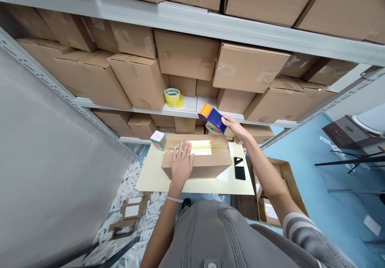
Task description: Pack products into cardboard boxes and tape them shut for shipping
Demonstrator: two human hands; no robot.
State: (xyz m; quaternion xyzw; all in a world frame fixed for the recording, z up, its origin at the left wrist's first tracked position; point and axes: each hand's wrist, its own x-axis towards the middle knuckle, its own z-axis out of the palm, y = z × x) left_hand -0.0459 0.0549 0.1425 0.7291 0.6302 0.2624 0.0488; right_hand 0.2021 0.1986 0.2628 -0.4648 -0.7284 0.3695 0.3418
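Observation:
A closed cardboard box (210, 162) lies on a small cream table (150, 178), with clear tape along its top seam. My left hand (182, 162) lies flat on the box's left part, fingers stretched out. My right hand (236, 127) is closed round the handle of a blue and orange tape dispenser (213, 117), held above the box's far right edge. The roll of tape shows under the dispenser.
A black phone (239, 168) lies on the table right of the box. A small white and green box (159, 140) stands at the far left corner. Yellow tape rolls (173, 97) sit on the shelf among cartons. An open carton (281, 192) stands on the floor at right.

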